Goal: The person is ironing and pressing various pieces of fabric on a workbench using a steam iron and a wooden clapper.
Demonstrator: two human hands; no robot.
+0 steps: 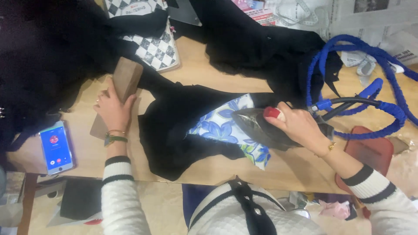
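The right hand point(300, 126) is closed around the iron point(257, 126) at 3 o'clock, pressing blue floral cloth point(222, 126) on the bench point(196, 78). The iron looks heavy; hold its handle. The left hand point(112, 109) clasps a wooden block point(126, 78) at 10 o'clock.

Iron point(261, 126) on fabric point(174, 126); phone point(55, 148) far left.

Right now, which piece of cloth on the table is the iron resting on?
The blue floral cloth, under the iron held by the right hand; the other fabrics are black or checkered.
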